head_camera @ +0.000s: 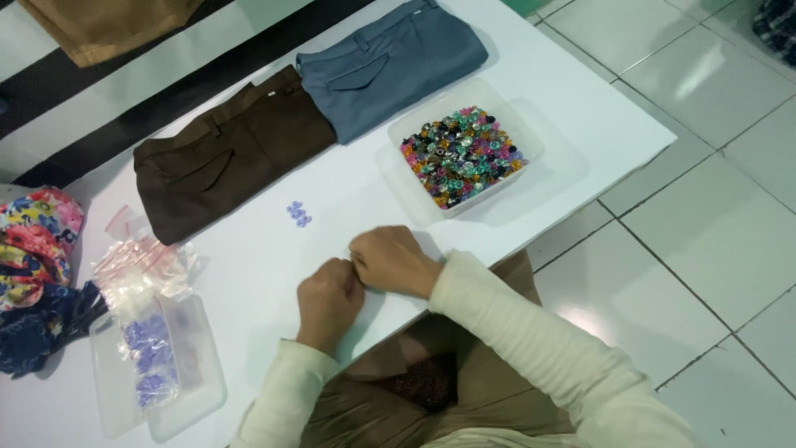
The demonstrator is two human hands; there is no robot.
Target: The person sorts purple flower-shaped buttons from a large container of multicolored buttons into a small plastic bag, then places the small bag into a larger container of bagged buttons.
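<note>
My left hand (328,300) and my right hand (391,260) rest as closed fists on the white table (249,274), knuckles touching near its front edge. Whether either one holds something small is hidden by the curled fingers. A few pale purple buttons (298,213) lie loose on the table just beyond my hands. Further right stands a clear plastic container (466,154) full of mixed coloured buttons.
Folded brown trousers (232,153) and folded grey-blue trousers (390,62) lie at the table's far side. At left sit a heap of small clear zip bags (141,265), a clear tray (157,365) with bagged purple buttons, and floral cloth (37,241). Tiled floor lies to the right.
</note>
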